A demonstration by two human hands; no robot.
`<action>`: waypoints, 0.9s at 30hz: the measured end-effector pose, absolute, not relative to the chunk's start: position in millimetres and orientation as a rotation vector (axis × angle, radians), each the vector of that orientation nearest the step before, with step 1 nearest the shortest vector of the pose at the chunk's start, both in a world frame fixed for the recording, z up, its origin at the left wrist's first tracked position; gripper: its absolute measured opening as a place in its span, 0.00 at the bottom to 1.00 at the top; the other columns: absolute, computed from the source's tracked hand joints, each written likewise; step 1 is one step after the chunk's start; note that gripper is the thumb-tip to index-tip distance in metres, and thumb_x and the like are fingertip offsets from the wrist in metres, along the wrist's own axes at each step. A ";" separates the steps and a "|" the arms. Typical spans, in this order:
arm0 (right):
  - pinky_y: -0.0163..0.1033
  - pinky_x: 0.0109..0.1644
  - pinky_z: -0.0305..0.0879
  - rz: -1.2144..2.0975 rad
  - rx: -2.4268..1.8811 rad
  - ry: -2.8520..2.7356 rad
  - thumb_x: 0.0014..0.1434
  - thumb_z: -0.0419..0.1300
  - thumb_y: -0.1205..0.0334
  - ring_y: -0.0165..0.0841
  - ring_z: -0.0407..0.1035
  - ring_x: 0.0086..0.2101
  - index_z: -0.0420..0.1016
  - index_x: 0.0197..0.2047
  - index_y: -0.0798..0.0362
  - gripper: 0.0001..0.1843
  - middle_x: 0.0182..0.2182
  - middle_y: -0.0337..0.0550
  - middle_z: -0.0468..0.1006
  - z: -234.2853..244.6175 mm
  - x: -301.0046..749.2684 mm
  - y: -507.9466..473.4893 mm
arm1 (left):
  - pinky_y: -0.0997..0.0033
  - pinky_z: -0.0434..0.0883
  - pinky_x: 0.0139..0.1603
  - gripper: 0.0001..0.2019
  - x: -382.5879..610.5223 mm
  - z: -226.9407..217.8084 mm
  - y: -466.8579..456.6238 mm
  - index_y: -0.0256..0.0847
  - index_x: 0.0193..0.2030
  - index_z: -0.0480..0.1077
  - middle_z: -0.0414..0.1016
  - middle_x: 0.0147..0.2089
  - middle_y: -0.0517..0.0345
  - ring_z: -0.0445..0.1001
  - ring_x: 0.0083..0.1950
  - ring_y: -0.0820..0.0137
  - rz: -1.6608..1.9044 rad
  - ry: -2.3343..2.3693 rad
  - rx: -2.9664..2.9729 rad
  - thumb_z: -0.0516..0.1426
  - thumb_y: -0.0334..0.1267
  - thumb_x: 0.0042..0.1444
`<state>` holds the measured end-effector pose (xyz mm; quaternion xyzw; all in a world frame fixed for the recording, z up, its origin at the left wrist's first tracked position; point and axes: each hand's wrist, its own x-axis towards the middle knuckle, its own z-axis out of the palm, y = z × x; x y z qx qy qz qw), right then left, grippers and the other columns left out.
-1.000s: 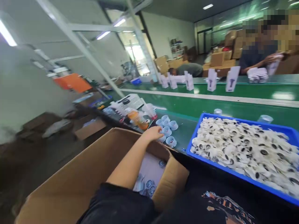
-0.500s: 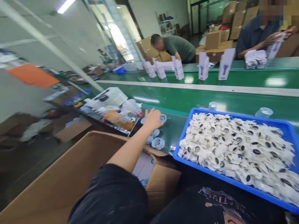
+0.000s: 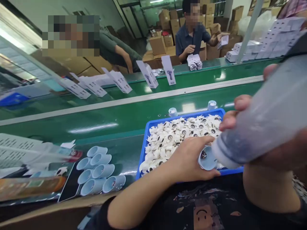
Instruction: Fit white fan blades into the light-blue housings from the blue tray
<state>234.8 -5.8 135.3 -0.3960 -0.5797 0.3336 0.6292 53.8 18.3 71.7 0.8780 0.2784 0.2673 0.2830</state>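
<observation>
A light blue plastic cup (image 3: 208, 163), with a small dark part inside, is gripped by my left hand (image 3: 188, 158) above the near edge of the blue tray (image 3: 144, 148). White fan impellers (image 3: 183, 132) with dark hubs fill that tray. My right hand (image 3: 280, 156) is wrapped around a large translucent bottle (image 3: 266, 118), tilted with its pale capped end down beside the cup's mouth. Whether the bottle touches the cup I cannot tell. To the left, several more light blue cups (image 3: 103, 171) lie grouped on the bench, some with small parts inside.
Two similar cups (image 3: 173, 112) stand behind the tray. White printed boxes (image 3: 150, 75) line the far side of the green conveyor (image 3: 107, 110). Across it, one person (image 3: 193, 35) handles boxes and another bends over. An orange-brown bottle (image 3: 33, 187) lies at left, beyond a carton edge.
My left hand has moved right from the grouped cups and now has a cup in it. My right hand has come into view with the bottle. The camera has turned.
</observation>
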 end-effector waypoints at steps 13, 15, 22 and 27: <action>0.40 0.34 0.79 1.023 -0.582 -1.040 0.51 0.69 0.31 0.35 0.73 0.33 0.73 0.41 0.49 0.30 0.38 0.40 0.73 124.6 228.1 -8.3 | 0.61 0.74 0.37 0.12 79.8 57.4 6.1 0.43 0.34 0.69 0.75 0.31 0.57 0.75 0.35 0.64 1.029 0.731 2.202 0.62 0.47 0.50; 0.41 0.36 0.79 1.051 -0.487 -1.020 0.51 0.71 0.35 0.36 0.73 0.33 0.75 0.41 0.48 0.27 0.38 0.40 0.74 121.9 227.9 -7.7 | 0.61 0.74 0.38 0.12 80.2 55.9 6.0 0.43 0.35 0.69 0.74 0.31 0.57 0.75 0.35 0.63 1.055 0.734 2.191 0.62 0.47 0.50; 0.36 0.36 0.78 1.101 -0.398 -1.013 0.53 0.75 0.48 0.35 0.75 0.36 0.80 0.44 0.44 0.18 0.41 0.38 0.76 115.3 224.1 1.2 | 0.62 0.75 0.37 0.12 78.8 65.5 2.3 0.41 0.36 0.70 0.77 0.34 0.56 0.77 0.36 0.63 1.003 0.680 2.220 0.62 0.48 0.54; 0.37 0.37 0.78 0.929 -0.621 -1.142 0.58 0.69 0.40 0.35 0.74 0.37 0.78 0.47 0.43 0.20 0.42 0.38 0.75 102.5 258.0 -10.9 | 0.57 0.75 0.40 0.32 44.6 51.8 9.3 0.41 0.61 0.64 0.80 0.43 0.52 0.79 0.40 0.58 0.749 0.850 2.430 0.65 0.49 0.52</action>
